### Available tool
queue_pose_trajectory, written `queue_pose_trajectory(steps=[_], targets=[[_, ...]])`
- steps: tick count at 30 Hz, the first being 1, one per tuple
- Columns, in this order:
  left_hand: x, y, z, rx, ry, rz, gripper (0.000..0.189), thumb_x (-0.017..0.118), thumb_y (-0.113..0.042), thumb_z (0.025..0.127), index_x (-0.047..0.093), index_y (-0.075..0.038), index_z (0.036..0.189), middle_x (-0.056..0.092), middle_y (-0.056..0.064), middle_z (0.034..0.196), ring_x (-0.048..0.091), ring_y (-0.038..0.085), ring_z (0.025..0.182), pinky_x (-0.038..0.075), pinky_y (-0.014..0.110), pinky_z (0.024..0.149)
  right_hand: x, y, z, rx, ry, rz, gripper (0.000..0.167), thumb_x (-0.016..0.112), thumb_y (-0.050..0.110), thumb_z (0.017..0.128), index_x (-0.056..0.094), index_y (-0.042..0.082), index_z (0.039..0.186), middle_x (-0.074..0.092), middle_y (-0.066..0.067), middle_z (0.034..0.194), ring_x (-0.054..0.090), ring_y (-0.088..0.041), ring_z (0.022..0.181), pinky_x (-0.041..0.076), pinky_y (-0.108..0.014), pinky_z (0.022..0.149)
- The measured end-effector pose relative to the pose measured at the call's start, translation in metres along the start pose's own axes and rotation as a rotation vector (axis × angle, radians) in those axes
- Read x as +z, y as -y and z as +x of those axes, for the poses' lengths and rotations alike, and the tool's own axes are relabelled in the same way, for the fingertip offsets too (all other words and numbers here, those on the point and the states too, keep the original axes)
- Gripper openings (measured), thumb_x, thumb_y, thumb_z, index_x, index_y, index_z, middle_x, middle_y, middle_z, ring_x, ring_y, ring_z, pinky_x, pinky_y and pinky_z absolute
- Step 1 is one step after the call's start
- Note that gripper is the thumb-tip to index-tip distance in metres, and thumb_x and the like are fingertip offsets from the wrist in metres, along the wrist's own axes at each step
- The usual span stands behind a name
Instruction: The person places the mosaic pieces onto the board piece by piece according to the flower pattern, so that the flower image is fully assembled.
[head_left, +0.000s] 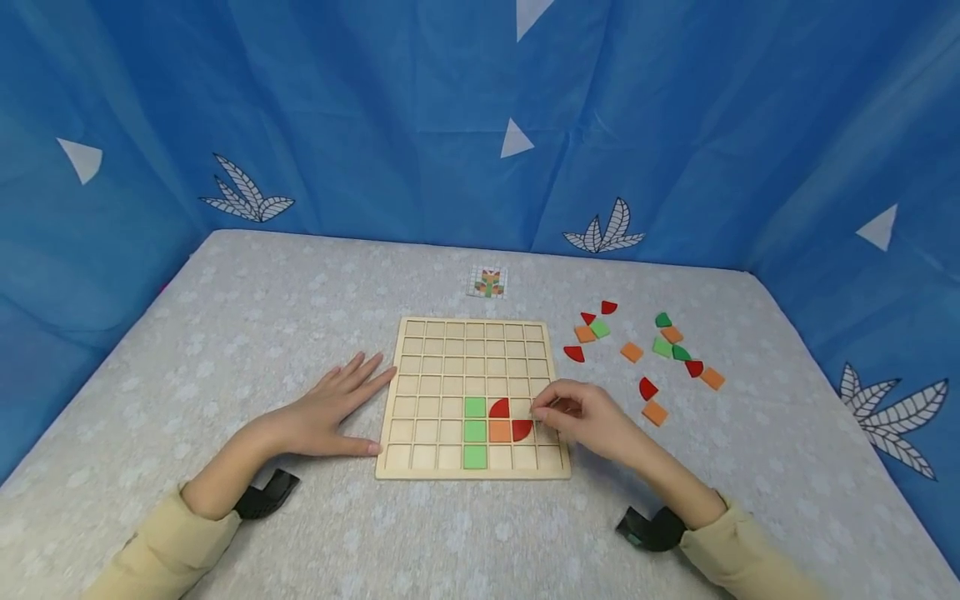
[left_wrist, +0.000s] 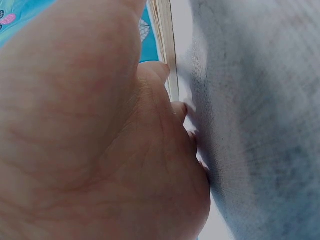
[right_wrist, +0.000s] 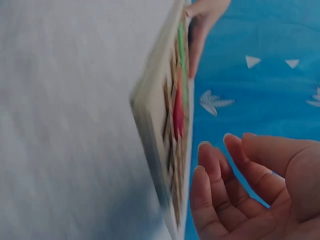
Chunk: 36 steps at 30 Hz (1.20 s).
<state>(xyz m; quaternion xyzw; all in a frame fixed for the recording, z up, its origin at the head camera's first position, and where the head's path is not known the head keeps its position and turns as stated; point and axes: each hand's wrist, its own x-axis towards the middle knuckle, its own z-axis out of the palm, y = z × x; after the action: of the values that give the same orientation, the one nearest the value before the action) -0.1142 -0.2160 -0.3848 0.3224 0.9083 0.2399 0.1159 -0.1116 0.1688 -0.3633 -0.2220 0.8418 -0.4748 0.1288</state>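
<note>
- Left hand (head_left: 318, 421): fingers spread wide, resting on table (head_left: 322, 283); thumb and index tips at the left edge of the board (head_left: 433, 383)
- Right hand (head_left: 581, 412): over the board's right side, fingers loosely bent, thumb tip near index tip, bare
- Board: flat between both hands; green squares (head_left: 475, 431), orange square (head_left: 499, 431), red pieces (head_left: 521, 430) in its cells
- Loose pieces (head_left: 632, 352): scattered right of board

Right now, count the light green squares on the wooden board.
3, down the middle of the board, lowest three rows: upper square, centre square, bottom square. The right hand could hide another.
</note>
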Motion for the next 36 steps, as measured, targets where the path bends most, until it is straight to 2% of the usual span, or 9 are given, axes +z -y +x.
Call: queue_pose_trajectory(steps=[5,9,15,22,24,28,32,36], targets=[[-0.002,-0.002,0.0,-0.002,0.006,-0.01,0.097,0.066,-0.056,0.079,0.019,-0.009,0.151,0.004,0.019,0.153,-0.003,0.039,0.138,0.002,0.06,0.104,-0.028,-0.002,-0.009,0.015,-0.05,0.005,0.015,0.062,0.012,0.092,0.066,0.0,0.1,0.064,-0.014,0.092,0.061,-0.028,0.079,0.051,-0.035,0.069],[-0.004,-0.003,0.0,-0.023,0.033,-0.015,0.097,0.064,-0.058,0.08,0.018,-0.009,0.15,0.003,0.019,0.154,-0.004,0.038,0.138,0.002,0.059,0.104,-0.048,-0.009,-0.019,0.05,-0.088,0.012,0.019,0.06,0.012,0.093,0.064,-0.003,0.103,0.062,-0.017,0.097,0.061,-0.027,0.083,0.051,-0.04,0.075],[-0.003,-0.001,0.002,-0.021,0.032,0.003,0.097,0.064,-0.058,0.08,0.018,-0.008,0.15,0.004,0.019,0.154,-0.004,0.039,0.138,0.002,0.059,0.104,-0.078,-0.021,-0.03,0.083,-0.16,0.003,0.025,0.057,0.013,0.095,0.061,-0.007,0.108,0.061,-0.022,0.098,0.061,-0.027,0.083,0.052,-0.033,0.069],[-0.002,-0.001,0.002,-0.031,0.034,0.007,0.099,0.064,-0.059,0.079,0.018,-0.008,0.15,0.003,0.018,0.154,-0.004,0.037,0.138,0.002,0.058,0.105,-0.106,-0.051,-0.036,0.137,-0.311,-0.033,0.028,0.055,0.015,0.096,0.058,-0.009,0.111,0.064,-0.006,0.095,0.059,-0.017,0.08,0.05,-0.026,0.068],[-0.002,-0.001,0.002,-0.033,0.033,0.002,0.098,0.064,-0.059,0.079,0.019,-0.008,0.15,0.003,0.019,0.154,-0.004,0.038,0.138,0.002,0.058,0.105,-0.109,-0.058,-0.036,0.149,-0.342,-0.048,0.029,0.055,0.016,0.096,0.059,-0.008,0.112,0.063,-0.009,0.094,0.057,-0.019,0.078,0.049,-0.026,0.065],[-0.002,-0.001,0.001,-0.026,0.027,-0.005,0.098,0.064,-0.058,0.08,0.019,-0.008,0.15,0.004,0.019,0.154,-0.004,0.038,0.138,0.002,0.059,0.104,-0.115,-0.068,-0.036,0.202,-0.43,-0.153,0.03,0.057,0.021,0.095,0.061,-0.004,0.112,0.06,-0.011,0.097,0.055,-0.019,0.077,0.047,-0.028,0.059],[-0.001,-0.001,0.001,-0.015,0.02,-0.001,0.097,0.064,-0.058,0.08,0.018,-0.009,0.15,0.004,0.019,0.154,-0.004,0.038,0.138,0.002,0.059,0.104,-0.126,-0.079,-0.041,0.294,-0.529,-0.273,0.033,0.057,0.028,0.095,0.062,0.001,0.114,0.059,-0.007,0.101,0.055,-0.019,0.082,0.046,-0.03,0.051],[-0.001,0.001,0.003,-0.012,0.018,0.004,0.098,0.064,-0.058,0.079,0.018,-0.01,0.151,0.004,0.019,0.154,-0.004,0.038,0.138,0.002,0.059,0.104,-0.138,-0.087,-0.045,0.356,-0.546,-0.308,0.039,0.053,0.028,0.097,0.058,-0.002,0.12,0.056,-0.02,0.111,0.052,-0.032,0.093,0.045,-0.024,0.053]])
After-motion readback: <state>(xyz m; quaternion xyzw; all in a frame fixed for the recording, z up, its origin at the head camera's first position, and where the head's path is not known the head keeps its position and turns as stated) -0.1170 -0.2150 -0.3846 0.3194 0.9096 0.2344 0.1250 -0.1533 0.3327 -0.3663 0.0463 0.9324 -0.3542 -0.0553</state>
